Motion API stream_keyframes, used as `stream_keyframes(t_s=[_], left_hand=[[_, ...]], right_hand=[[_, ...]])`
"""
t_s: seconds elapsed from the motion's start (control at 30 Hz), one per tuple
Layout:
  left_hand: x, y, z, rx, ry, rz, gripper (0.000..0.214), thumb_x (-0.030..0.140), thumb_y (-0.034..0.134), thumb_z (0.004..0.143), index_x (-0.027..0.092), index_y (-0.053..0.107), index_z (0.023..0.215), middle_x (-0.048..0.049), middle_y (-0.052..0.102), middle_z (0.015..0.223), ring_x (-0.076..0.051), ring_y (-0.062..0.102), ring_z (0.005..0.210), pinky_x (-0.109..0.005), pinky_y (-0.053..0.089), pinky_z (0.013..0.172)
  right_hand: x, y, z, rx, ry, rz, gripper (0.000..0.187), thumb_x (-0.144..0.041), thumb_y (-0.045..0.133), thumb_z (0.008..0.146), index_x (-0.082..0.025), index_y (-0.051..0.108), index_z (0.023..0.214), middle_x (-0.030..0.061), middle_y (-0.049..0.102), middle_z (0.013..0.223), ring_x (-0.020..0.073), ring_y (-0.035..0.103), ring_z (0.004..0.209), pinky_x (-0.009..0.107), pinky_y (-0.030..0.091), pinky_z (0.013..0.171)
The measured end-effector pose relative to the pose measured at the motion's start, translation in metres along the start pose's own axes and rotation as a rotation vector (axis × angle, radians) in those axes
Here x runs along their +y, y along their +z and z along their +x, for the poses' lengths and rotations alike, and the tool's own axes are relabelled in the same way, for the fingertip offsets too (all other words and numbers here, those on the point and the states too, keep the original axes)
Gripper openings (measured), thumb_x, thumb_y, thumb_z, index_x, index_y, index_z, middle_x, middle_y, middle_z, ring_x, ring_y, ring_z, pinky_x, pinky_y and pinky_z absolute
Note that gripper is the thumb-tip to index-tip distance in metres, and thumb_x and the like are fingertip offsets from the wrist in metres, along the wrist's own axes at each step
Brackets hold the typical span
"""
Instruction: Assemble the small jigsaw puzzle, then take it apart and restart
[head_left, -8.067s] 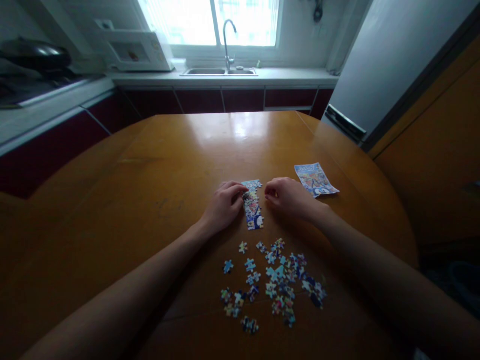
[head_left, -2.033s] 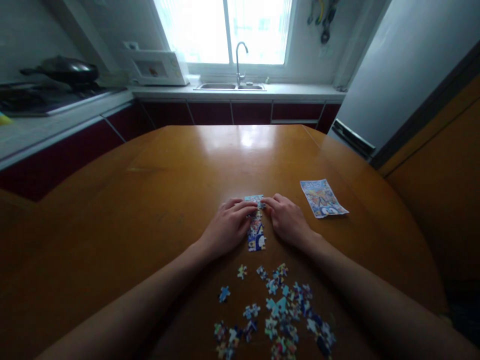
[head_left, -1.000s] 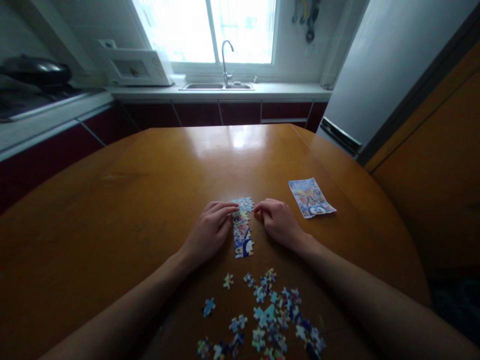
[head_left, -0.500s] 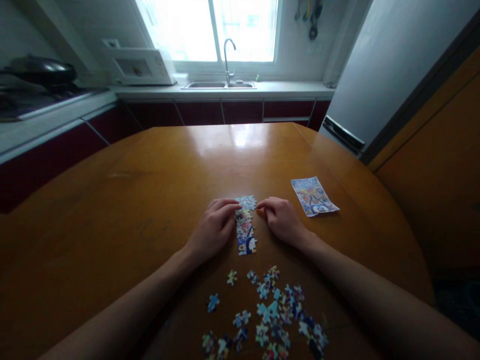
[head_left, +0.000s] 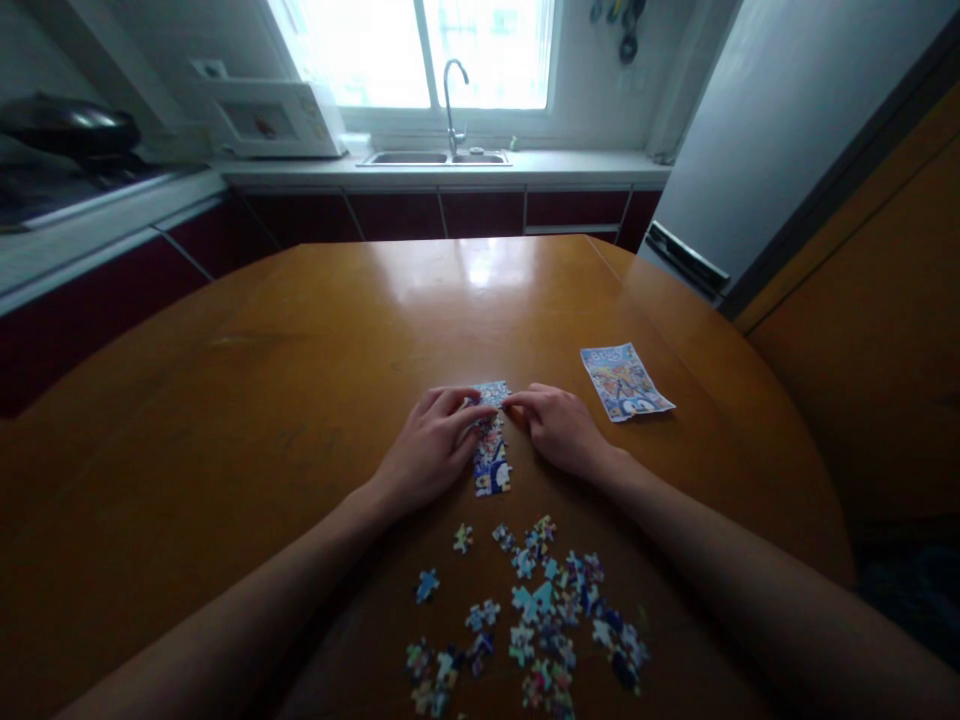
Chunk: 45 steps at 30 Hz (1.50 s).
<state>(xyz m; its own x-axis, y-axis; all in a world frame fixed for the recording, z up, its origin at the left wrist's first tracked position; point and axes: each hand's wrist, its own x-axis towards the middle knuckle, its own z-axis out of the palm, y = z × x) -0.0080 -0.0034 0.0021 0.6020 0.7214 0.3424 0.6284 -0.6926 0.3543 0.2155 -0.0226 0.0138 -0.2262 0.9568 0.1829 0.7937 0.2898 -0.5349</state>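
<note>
A narrow strip of joined jigsaw pieces (head_left: pixel 491 452) lies on the round wooden table (head_left: pixel 315 330). My left hand (head_left: pixel 427 450) rests at its left side, fingers curled, fingertips pressing the strip's top. My right hand (head_left: pixel 556 428) sits on its right side, fingers curled, fingertips touching the top end of the strip. Whether either holds a loose piece I cannot tell. Several loose puzzle pieces (head_left: pixel 540 620) are scattered nearer to me.
A printed picture card (head_left: pixel 624 381) lies right of my hands. Beyond the table runs a counter with a sink and tap (head_left: pixel 450 110), a white microwave (head_left: pixel 262 120) and a dark pan (head_left: pixel 71 125). A grey fridge (head_left: pixel 757 130) stands at the right.
Both hands stayed at the strip's top end; the fingertips have drawn closer together over it. The view shifted slightly.
</note>
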Motion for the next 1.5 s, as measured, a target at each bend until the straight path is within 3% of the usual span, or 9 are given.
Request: stream_keyframes(t_s=[0.4, 0.53, 0.77, 1.5], left_hand=[[-0.001, 0.001, 0.000, -0.001, -0.015, -0.011, 0.029, 0.028, 0.052, 0.102, 0.028, 0.065, 0.127, -0.0066, 0.060, 0.131, -0.027, 0.049, 0.125, -0.050, 0.044, 0.109], [0.000, 0.000, 0.001, 0.046, -0.062, -0.064, 0.028, 0.029, 0.049, 0.103, 0.023, 0.064, 0.125, -0.0080, 0.061, 0.128, -0.026, 0.050, 0.123, -0.047, 0.044, 0.109], [-0.001, 0.001, 0.002, 0.067, -0.068, -0.064, 0.023, 0.025, 0.052, 0.101, 0.020, 0.066, 0.119, -0.0082, 0.062, 0.124, -0.025, 0.051, 0.121, -0.044, 0.044, 0.108], [0.000, 0.003, 0.002, 0.069, -0.045, -0.069, 0.021, 0.021, 0.054, 0.099, 0.020, 0.068, 0.115, -0.0084, 0.063, 0.121, -0.026, 0.052, 0.119, -0.046, 0.045, 0.107]], right_hand=[[0.001, 0.001, 0.000, 0.005, -0.012, -0.009, 0.033, -0.010, 0.053, 0.093, -0.025, 0.078, 0.109, 0.0061, 0.071, 0.091, 0.0197, 0.063, 0.083, 0.030, 0.041, 0.072], [0.004, 0.003, -0.001, 0.054, -0.038, 0.104, 0.035, -0.008, 0.052, 0.092, -0.024, 0.078, 0.110, 0.0052, 0.072, 0.089, 0.0178, 0.062, 0.077, 0.029, 0.043, 0.071], [0.011, 0.007, -0.001, 0.109, -0.041, 0.245, 0.032, -0.004, 0.053, 0.087, -0.020, 0.080, 0.091, 0.0060, 0.073, 0.087, 0.0182, 0.065, 0.080, 0.029, 0.048, 0.075], [0.012, 0.006, -0.001, 0.082, -0.066, 0.234, 0.029, -0.003, 0.054, 0.081, -0.020, 0.077, 0.078, 0.0028, 0.073, 0.081, 0.0171, 0.065, 0.076, 0.027, 0.045, 0.073]])
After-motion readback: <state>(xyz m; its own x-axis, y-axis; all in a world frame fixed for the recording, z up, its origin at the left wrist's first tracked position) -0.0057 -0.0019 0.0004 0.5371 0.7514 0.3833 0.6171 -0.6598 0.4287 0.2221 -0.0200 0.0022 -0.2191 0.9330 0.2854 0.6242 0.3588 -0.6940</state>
